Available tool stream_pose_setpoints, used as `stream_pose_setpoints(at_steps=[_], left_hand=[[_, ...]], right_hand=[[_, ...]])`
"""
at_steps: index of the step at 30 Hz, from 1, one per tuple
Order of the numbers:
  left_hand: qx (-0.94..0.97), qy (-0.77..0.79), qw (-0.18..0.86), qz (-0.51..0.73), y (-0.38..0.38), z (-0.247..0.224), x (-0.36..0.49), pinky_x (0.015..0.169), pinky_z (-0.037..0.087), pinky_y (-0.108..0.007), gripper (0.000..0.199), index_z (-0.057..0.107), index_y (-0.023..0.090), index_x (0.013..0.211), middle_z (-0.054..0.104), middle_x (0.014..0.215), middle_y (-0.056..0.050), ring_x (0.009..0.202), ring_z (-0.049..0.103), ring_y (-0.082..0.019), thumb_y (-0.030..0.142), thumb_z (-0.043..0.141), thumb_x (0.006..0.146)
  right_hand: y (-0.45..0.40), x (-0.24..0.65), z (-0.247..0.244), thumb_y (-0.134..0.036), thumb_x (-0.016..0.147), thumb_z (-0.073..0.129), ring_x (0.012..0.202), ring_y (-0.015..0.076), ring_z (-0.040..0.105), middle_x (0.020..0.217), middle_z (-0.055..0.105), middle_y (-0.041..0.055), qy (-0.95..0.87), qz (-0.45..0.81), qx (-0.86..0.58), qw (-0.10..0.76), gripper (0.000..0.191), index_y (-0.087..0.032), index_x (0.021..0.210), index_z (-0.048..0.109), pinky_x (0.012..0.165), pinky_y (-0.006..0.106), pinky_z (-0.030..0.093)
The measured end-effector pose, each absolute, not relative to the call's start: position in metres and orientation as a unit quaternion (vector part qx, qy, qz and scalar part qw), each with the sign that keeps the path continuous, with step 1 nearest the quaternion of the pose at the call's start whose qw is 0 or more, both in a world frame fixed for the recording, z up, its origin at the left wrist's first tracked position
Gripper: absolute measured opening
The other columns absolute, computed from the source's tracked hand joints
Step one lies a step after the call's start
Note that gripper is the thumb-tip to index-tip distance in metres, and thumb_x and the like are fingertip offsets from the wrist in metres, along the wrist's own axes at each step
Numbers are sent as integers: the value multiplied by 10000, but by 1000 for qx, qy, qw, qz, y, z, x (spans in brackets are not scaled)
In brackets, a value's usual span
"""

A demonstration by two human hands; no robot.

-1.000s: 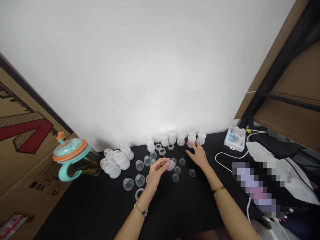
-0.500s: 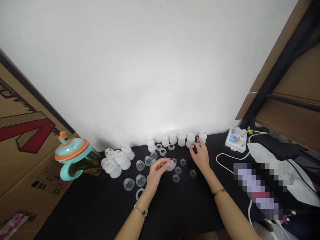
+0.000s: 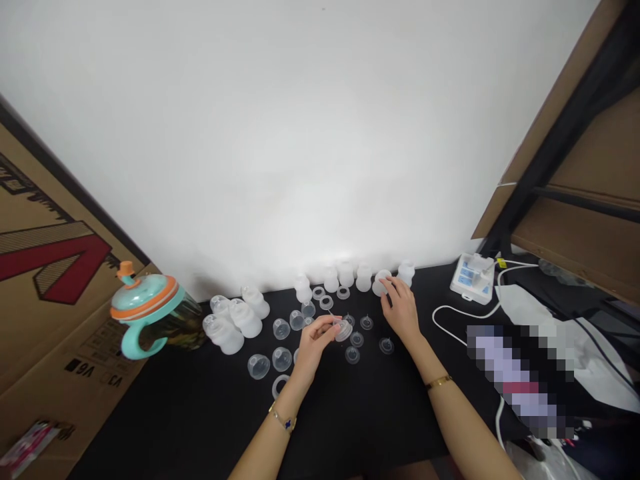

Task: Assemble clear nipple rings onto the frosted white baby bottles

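My left hand (image 3: pixel 319 337) pinches a clear silicone nipple (image 3: pixel 343 330), seemingly seated in a ring, above the black table. At the back, my right hand (image 3: pixel 401 310) has its thumb and fingers around a small white baby bottle (image 3: pixel 381 283), which looks tipped a little. Another white bottle (image 3: pixel 406 272) stands just right of those fingers. Between the hands lie several clear nipples, one of them a nipple (image 3: pixel 387 345) near my right wrist. Clear dome caps, such as a cap (image 3: pixel 281 359), lie left of my left hand, and white rings (image 3: pixel 325 302) lie behind it.
White bottles with clear caps (image 3: pixel 245 320) are grouped at the left, beside a turquoise-lidded jug (image 3: pixel 145 300) and a cardboard box (image 3: pixel 45 320). At the right are a power strip (image 3: pixel 473 279), a white cable (image 3: pixel 450 339) and a blurred-out patch.
My right fingers have closed in on the white bottle, which has tilted slightly. My left hand keeps its hold on the nipple in nearly the same place.
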State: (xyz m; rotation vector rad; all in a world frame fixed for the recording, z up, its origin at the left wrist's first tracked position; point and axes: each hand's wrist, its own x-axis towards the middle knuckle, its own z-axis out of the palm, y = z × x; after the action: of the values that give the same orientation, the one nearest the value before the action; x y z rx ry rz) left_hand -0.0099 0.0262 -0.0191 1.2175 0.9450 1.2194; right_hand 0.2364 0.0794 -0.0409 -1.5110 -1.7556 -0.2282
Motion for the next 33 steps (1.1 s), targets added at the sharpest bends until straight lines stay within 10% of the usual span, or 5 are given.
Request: stream_pose_setpoints(at_steps=[19, 33], left_hand=[[506, 404, 560, 517, 26, -19, -10, 650, 443, -248, 268, 774, 176, 931, 735, 918, -63, 736, 592, -160, 389, 755, 767], [409, 360, 664, 513, 27, -18, -11, 956, 468, -362, 300, 783, 163, 937, 523, 1450, -126, 1264, 528, -347, 407, 757, 764]], right_hand=[[66, 229, -30, -222, 952, 548, 1052, 265, 612, 1014, 706, 86, -658, -114, -487, 563, 190, -237, 1057, 705, 967, 467, 477], [47, 196, -28, -276, 857, 688, 1029, 227, 629, 1096, 635, 70, -524, 257, -400, 706, 114, -251, 962, 722, 826, 350, 583]])
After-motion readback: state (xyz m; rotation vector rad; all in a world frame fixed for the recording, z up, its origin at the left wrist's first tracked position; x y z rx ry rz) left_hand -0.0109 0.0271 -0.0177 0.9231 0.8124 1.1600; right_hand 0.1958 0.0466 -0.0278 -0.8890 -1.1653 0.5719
